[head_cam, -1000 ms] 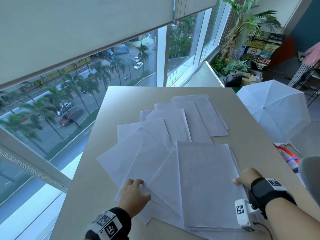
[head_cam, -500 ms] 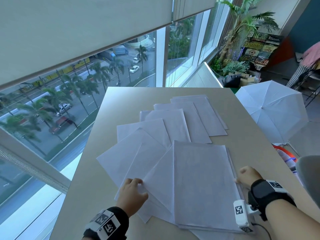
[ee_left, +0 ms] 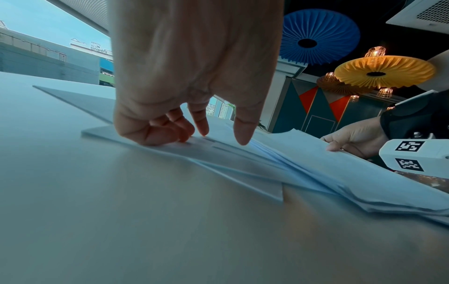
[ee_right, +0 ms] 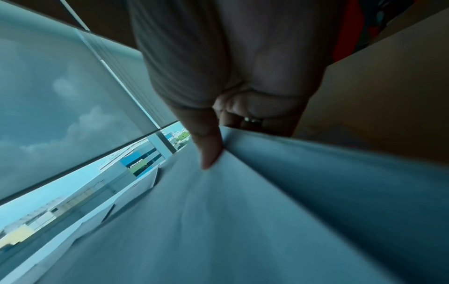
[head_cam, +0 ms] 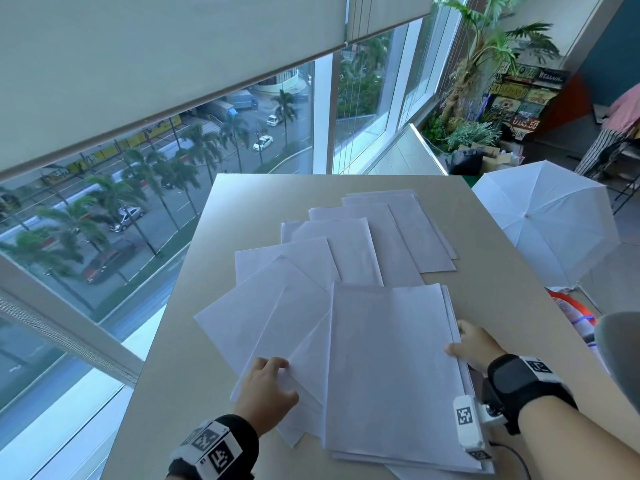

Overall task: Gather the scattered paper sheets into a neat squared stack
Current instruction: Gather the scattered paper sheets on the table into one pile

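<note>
A gathered stack of white sheets (head_cam: 391,368) lies at the near right of the beige table (head_cam: 491,271). My right hand (head_cam: 476,344) grips the stack's right edge, thumb (ee_right: 209,149) on top and fingers underneath. Several sheets (head_cam: 256,317) fan out to the left, partly tucked under the stack. My left hand (head_cam: 273,379) presses on them with bent fingertips (ee_left: 184,134) and thumb; nothing is pinched. More overlapping sheets (head_cam: 398,233) run in a row toward the table's far right.
The table's left side runs along a floor-to-ceiling window. A white open umbrella (head_cam: 543,223) lies on the floor to the right. A grey chair back (head_cam: 620,341) stands at the near right. Potted plants (head_cam: 485,64) fill the far corner.
My right hand has slid the stack a little to the left, further over the fanned sheets. The left hand has stayed almost in place on them.
</note>
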